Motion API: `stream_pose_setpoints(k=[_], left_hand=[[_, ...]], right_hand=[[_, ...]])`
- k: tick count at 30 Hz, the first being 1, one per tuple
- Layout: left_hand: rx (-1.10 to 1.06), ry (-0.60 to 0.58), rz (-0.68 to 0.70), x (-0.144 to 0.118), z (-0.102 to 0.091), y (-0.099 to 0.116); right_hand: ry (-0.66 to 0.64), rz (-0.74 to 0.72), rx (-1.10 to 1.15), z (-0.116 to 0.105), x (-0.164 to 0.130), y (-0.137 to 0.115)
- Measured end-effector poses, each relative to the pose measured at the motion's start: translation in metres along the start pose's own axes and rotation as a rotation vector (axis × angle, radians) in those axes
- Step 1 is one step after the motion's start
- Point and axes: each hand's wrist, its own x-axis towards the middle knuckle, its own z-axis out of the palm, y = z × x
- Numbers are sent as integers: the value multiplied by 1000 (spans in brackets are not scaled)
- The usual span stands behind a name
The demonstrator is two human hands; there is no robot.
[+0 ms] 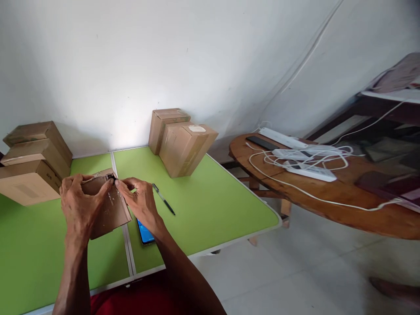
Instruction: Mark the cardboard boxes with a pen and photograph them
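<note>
Over the green table point(213, 210) I hold up a flat brown folder-like piece point(110, 214) with a worn, shiny-spotted surface; its exact kind is unclear. My left hand point(78, 201) is closed on its left and upper edge, thumb near the top corner. My right hand point(141, 199) pinches the upper right corner. A small dark bit point(111, 177) shows between the thumbs, too small to name. Partly under my right hand, a phone point(145, 232) with a lit blue screen lies on the table. To the right of that hand rests a pen point(164, 199).
Several cardboard boxes point(29, 175) stand at the left. Two more boxes point(185, 146) are against the wall. At the right, a wooden table point(364, 208) bears white power strips point(310, 170), tangled cables point(295, 201) and a black slab point(261, 142).
</note>
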Motion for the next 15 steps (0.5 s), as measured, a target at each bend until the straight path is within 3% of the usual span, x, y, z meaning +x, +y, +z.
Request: stream_pose_setpoints(k=[5, 9, 15], left_hand=[[19, 43, 47, 4, 3, 3], [1, -24, 113, 11, -1, 0], [1, -82, 187, 17, -6, -5]], right_hand=[[30, -43, -164, 6, 10, -8], [-6, -81, -289, 6, 13, -13], [-22, -68, -268, 4, 24, -19]])
